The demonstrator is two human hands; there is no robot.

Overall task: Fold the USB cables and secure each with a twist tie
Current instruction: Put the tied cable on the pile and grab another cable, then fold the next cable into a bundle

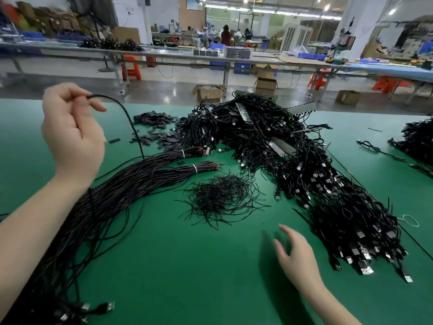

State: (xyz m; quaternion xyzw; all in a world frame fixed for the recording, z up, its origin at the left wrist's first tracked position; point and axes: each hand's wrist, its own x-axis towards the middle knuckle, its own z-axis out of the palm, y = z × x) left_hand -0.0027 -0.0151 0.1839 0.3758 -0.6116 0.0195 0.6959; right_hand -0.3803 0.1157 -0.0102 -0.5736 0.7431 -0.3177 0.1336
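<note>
My left hand [72, 127] is raised at the upper left and pinches one black USB cable [131, 123] between thumb and fingers; the cable arcs down into a long bundle of straight black cables [112, 198] lying across the green table [187, 266]. That bundle is bound with white ties near its far ends. My right hand [295, 254] hovers low over the table with fingers spread and holds nothing. A loose heap of thin black twist ties [220, 198] lies in the middle, just beyond my right hand.
A big pile of folded, tied USB cables [304, 172] fills the right half of the table. Small dark flat pieces [159, 127] lie scattered at the back left. Another cable pile [417, 139] sits at the far right. Beyond stand workbenches, boxes and people.
</note>
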